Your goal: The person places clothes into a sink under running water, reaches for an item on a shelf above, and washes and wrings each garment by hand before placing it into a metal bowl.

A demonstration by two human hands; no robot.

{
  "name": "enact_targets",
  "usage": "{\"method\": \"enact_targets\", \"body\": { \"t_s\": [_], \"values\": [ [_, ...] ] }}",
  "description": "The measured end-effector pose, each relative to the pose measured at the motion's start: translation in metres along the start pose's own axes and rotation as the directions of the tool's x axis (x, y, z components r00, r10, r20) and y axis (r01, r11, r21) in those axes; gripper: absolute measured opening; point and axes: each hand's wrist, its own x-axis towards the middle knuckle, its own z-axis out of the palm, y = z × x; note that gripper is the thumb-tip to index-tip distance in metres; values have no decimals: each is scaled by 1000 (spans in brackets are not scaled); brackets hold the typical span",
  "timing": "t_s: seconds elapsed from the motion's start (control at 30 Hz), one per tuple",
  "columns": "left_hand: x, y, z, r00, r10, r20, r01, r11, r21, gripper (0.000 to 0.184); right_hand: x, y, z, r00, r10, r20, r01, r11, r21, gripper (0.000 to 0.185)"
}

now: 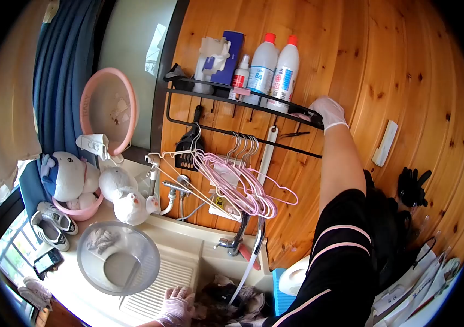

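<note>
My right hand (329, 113), in a thin whitish glove, reaches up to the right end of a black wall shelf (226, 98). Its fingertips are partly hidden at the shelf's end, beside small items I cannot make out. My left hand (176, 308), gloved too, lies with fingers stretched over the ribbed washboard by the sink's edge. Close to it, dark and light wet cloths (232, 300) lie in the sink (204, 267), under water running from a tap (259, 242). A clear basin (118, 259) with a pale cloth in it stands on the washboard side.
Two white red-capped bottles (283, 76), a spray bottle (240, 76) and a blue tissue box (229, 57) stand on the shelf. Pink hangers (243, 185) hang below. Plush toys (68, 177), sneakers (52, 223) and a phone (48, 261) are at left. Black gloves (413, 187) hang at right.
</note>
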Motion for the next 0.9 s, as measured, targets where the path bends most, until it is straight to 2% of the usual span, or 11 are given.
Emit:
{"method": "enact_targets", "body": {
  "t_s": [0.03,0.07,0.17,0.2,0.33,0.47,0.57,0.73,0.8,0.87,0.9],
  "values": [
    [8,7,-15,1000,2,30,-1,1000,-9,29,10,1,2,999,28,-19,-28,1000,-5,31],
    [14,4,-39,938,-13,346,-13,997,73,50,21,0,3,995,83,-49,-78,992,97,35],
    [14,4,-34,924,-68,377,30,994,106,51,25,20,15,940,38,-339,106,911,398,52],
    [14,4,-34,939,-64,338,31,994,101,50,20,24,11,942,-24,-335,174,888,426,66],
    [17,5,-40,950,-39,311,29,999,35,48,16,21,11,938,-41,-344,123,967,223,54],
    [15,2,-35,954,-25,300,20,1000,21,48,-3,10,0,978,70,-199,-37,986,164,50],
    [13,1,-30,955,-31,295,13,998,61,47,-12,12,-2,984,-15,-177,23,999,43,46],
    [16,3,-35,937,-43,346,30,999,42,46,-24,14,-5,924,-1,-382,67,985,159,42],
    [16,1,-32,937,-31,349,19,999,39,47,-30,10,-5,853,-96,-512,155,985,73,41],
    [7,-7,-12,953,4,302,-37,994,103,47,-41,-1,-6,698,-310,-646,271,949,-162,42],
    [10,-5,-18,950,-9,313,-21,995,93,48,-39,-6,-6,811,-323,-488,343,938,-49,44]
  ]
}}
